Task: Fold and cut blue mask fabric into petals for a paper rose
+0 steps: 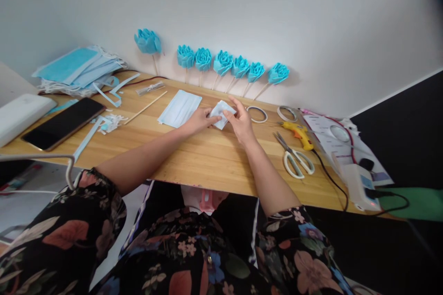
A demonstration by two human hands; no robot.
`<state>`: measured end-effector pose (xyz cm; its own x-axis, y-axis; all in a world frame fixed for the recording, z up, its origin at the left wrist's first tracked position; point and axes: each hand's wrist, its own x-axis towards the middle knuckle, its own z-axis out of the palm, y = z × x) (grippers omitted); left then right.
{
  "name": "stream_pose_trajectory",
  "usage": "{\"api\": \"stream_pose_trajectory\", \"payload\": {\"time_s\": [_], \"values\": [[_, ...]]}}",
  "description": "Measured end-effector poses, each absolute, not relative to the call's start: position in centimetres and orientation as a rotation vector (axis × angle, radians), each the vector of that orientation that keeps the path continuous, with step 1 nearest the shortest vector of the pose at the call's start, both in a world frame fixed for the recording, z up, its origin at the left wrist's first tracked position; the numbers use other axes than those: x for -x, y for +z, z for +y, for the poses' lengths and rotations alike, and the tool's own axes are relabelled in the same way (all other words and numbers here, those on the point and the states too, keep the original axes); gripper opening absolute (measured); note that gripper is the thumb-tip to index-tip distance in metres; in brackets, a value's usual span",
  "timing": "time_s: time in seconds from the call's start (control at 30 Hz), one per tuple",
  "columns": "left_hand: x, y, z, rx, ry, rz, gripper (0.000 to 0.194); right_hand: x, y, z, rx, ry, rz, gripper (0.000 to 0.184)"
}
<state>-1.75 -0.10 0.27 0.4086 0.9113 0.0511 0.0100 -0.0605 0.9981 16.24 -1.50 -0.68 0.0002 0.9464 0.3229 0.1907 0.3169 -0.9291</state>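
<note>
Between my two hands is a small pale blue piece of face mask fabric point(220, 111), held a little above the wooden table. My left hand point(200, 120) pinches its left side with thumb and fingers. On its right side my right hand point(241, 122) presses with the thumb, the fingers reaching behind and past the far edge. A flat light blue face mask point(180, 109) lies just left of the held piece. Several blue fabric flowers point(223, 62) on sticks lean against the wall beyond my hands.
On the right lie white-handled scissors point(293, 159), a yellow glue gun point(298, 134), tape rolls point(256, 114) and a power strip point(362, 186). On the left are a phone point(64, 123), a stack of masks point(78, 69), fabric scraps point(110, 123) and a wooden stick point(145, 107).
</note>
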Motion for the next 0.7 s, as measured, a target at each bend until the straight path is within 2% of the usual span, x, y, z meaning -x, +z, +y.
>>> {"api": "stream_pose_trajectory", "payload": {"time_s": [0.07, 0.13, 0.33, 0.57, 0.7], "values": [[1.85, 0.33, -0.14, -1.345, 0.989, 0.86, 0.036, -16.18, -0.82, -1.42, 1.068, 0.931, -1.42, 0.076], [1.92, 0.33, -0.14, -1.242, 1.034, 0.831, 0.038, -16.09, -0.91, -1.4, 1.044, 0.991, -1.413, 0.074], [1.74, -0.02, -0.06, -1.104, 1.043, 0.788, 0.042, -15.88, -0.84, -1.58, 1.055, 0.96, -1.423, 0.045], [1.65, 0.06, 0.12, -1.229, 1.135, 0.745, 0.049, -16.29, -0.38, -1.64, 1.122, 0.804, -1.486, 0.035], [1.83, 0.14, 0.24, -1.288, 1.192, 0.855, 0.037, -16.28, -0.36, -1.7, 1.172, 0.737, -1.569, 0.032]]}}
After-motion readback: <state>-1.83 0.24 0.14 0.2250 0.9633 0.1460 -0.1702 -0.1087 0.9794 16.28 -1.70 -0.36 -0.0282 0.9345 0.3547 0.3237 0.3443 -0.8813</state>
